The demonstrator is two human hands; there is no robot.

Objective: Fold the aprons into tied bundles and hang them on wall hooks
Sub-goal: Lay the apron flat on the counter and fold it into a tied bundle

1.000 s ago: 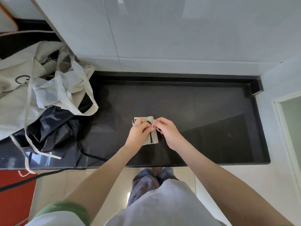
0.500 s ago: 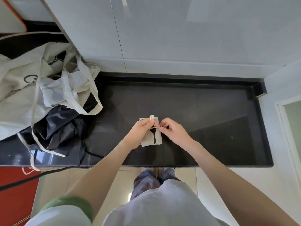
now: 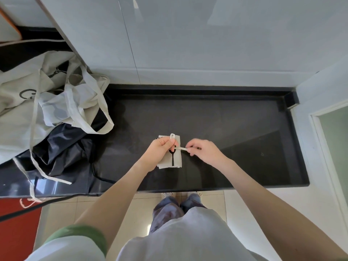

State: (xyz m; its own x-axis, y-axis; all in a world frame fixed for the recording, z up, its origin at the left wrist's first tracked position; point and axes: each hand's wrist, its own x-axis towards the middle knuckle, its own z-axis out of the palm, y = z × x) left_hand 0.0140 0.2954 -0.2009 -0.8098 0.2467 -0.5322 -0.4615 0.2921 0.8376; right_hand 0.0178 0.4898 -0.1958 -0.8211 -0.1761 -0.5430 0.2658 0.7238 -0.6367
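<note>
Close to me, a person in a pale top with a green sleeve edge is standing on the cream floor tiles [image 3: 231, 210] at the front edge of a black bench [image 3: 235, 129], both bare arms reaching forward. Over the front half of the bench, about midway along it, the left hand [image 3: 160, 150] is gripping a small folded cream apron [image 3: 177, 161] printed with a black spoon shape, its fingers curled round the upper part; I cannot tell whether the bundle is resting on the surface or lifted off it. A little loop [image 3: 172, 136] is poking up above that hand. The right hand [image 3: 204, 151], just beside it, is pinching the end of a thin cream tie [image 3: 181, 148], which is running taut from the bundle to its fingertips. Further off at the bench's left end, a black apron [image 3: 62, 147] is lying crumpled under a heap of cream aprons [image 3: 22, 110], straps trailing over the front edge. Behind everything, a pale grey wall [image 3: 188, 44] is rising from the back edge.
</note>
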